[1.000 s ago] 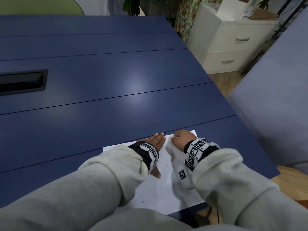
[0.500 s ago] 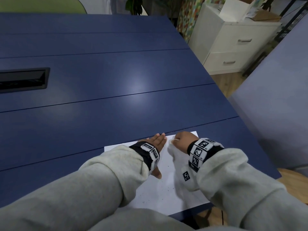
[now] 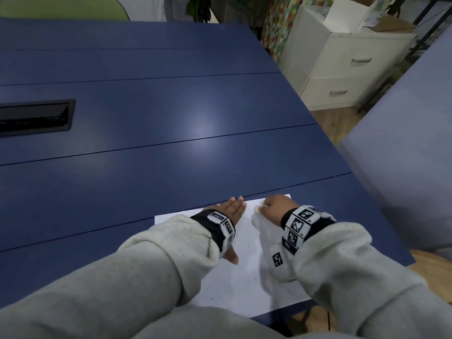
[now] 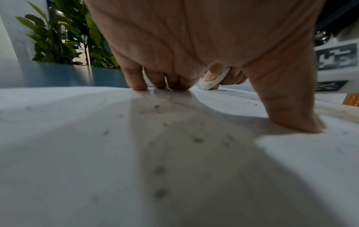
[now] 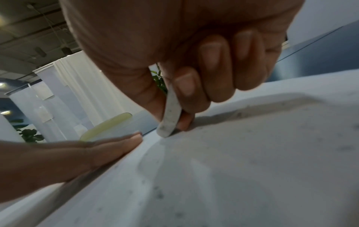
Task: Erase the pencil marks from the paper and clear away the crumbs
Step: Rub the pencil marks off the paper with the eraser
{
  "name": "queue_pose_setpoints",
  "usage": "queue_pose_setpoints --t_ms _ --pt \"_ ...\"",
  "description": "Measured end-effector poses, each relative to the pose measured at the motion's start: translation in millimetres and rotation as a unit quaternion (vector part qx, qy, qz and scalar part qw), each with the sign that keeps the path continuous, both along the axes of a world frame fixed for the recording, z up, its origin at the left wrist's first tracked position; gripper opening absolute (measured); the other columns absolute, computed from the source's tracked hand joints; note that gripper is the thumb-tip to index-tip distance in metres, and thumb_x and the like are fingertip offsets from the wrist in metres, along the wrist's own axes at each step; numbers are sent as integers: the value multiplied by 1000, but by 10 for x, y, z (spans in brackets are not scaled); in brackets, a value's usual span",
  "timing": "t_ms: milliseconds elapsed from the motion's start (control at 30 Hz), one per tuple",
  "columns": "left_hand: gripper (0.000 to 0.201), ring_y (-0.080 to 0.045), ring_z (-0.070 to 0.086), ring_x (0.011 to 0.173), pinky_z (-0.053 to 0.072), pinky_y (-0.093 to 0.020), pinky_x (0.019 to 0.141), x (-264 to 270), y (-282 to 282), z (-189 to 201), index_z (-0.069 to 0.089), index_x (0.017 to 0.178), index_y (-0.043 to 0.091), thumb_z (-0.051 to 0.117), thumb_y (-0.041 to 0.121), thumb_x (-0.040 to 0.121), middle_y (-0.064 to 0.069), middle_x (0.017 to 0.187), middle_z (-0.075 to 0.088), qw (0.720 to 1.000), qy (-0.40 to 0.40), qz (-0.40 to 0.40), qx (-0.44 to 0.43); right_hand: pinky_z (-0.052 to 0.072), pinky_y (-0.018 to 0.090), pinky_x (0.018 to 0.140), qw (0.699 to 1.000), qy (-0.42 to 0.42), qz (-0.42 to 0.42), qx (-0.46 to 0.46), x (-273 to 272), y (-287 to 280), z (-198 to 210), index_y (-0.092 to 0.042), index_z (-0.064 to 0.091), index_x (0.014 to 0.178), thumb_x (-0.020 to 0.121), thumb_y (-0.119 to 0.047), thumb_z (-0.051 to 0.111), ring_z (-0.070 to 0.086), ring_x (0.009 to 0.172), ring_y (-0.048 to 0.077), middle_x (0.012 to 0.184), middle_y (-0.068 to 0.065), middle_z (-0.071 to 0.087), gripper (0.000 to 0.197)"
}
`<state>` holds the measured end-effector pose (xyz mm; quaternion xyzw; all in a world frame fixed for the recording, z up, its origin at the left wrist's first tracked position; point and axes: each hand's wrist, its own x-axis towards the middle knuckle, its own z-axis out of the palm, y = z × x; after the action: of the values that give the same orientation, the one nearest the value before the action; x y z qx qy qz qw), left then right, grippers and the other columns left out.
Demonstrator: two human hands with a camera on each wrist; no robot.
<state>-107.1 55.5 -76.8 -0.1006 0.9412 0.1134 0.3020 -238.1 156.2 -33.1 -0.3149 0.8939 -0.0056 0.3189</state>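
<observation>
A blue table [image 3: 151, 133] of long boards is seen from above, with a black recessed slot [image 3: 36, 117] set into it toward its left edge. A white paper [image 3: 244, 285] lies flat at the table's near edge, close to the near right corner, its far edge running along a seam between two boards. Beyond the table's right edge a white cabinet [image 3: 342, 69] with two drawers is seen on a wood floor. Grey sleeves [image 3: 146, 277] cover both arms, and marker-printed bands are worn at the wrists. The left hand [image 3: 232, 211] is laid flat on the paper near its far edge, fingers straight and together, thumb spread toward the near side; the fingertips [image 4: 139, 86] are pressed down on the sheet beside a faint pencilled circle [image 4: 158, 96]. The right hand [image 3: 276, 207] is curled just beside it, at the paper's far right corner, and a thin white eraser [image 5: 170, 113] is pinched between thumb and forefinger, its lower end touching the sheet. Dark crumbs [image 3: 248, 280] are scattered over the paper between the two hands and toward its near edge.
</observation>
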Motion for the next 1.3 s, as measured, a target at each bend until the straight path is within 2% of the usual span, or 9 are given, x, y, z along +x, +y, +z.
queue_pose_setpoints --t_ms 100,300,467,767,833,1033,1100,1200,1300 --pt "138 -19 -21 145 -4 -38 117 14 9 -6 -23 148 14 73 66 65 -2 156 -29 1000 6 4 2 39 25 76 1000 -1 -22 2 -38 52 24 -14 60 87 94 -30 46 56 92 22 94 3 60 22" --pt "138 -19 -23 144 -7 -37 116 17 8 -42 -25 148 14 73 66 65 -2 155 -30 1000 11 7 7 38 24 80 999 18 29 8 32 -165 65 -9 64 112 95 -25 44 58 109 24 115 6 64 31" --pt "139 -19 -23 144 -6 -38 117 16 4 -72 -24 148 15 73 68 64 -2 155 -31 1000 12 5 2 41 27 75 998 26 17 49 -54 -66 15 -12 64 96 93 -29 42 61 97 23 95 4 62 28" --pt "140 -20 -24 144 -7 -39 116 9 1 -152 -25 147 16 71 72 62 -2 155 -32 1000 15 4 -3 41 26 76 997 34 40 54 -30 -129 69 -8 66 105 94 -26 43 61 100 23 105 6 66 31" --pt "141 -19 -25 143 -9 -39 115 14 -11 -182 -27 147 16 70 73 61 -1 154 -33 1000 19 5 3 40 27 79 997 35 46 56 21 -138 59 -9 65 100 94 -27 43 60 101 23 99 5 64 29" --pt "139 -19 -23 144 -7 -38 116 38 -15 -147 -24 148 16 71 71 62 -1 155 -30 999 31 7 11 39 26 69 998 15 0 61 -121 85 33 -12 60 86 93 -30 44 55 87 21 93 3 60 26" --pt "139 -19 -22 145 -7 -37 116 47 -16 -113 -23 149 15 72 69 63 -2 156 -29 999 34 6 17 36 26 72 998 -23 -40 33 -150 204 -9 -19 50 74 94 -37 45 50 82 18 84 -2 54 27" --pt "137 -19 -21 145 -6 -37 117 53 -9 -46 -21 149 14 74 65 65 -2 157 -27 999 33 8 24 41 30 70 985 -99 -130 -46 -161 326 -105 -18 44 70 91 -42 52 48 65 17 69 -3 51 33" --pt "136 -20 -20 145 -6 -38 117 37 11 25 -20 149 13 75 63 66 -2 157 -27 999 24 10 24 46 33 74 982 -105 -136 -74 -150 388 -142 -20 45 69 90 -43 53 51 68 18 69 -3 52 32"
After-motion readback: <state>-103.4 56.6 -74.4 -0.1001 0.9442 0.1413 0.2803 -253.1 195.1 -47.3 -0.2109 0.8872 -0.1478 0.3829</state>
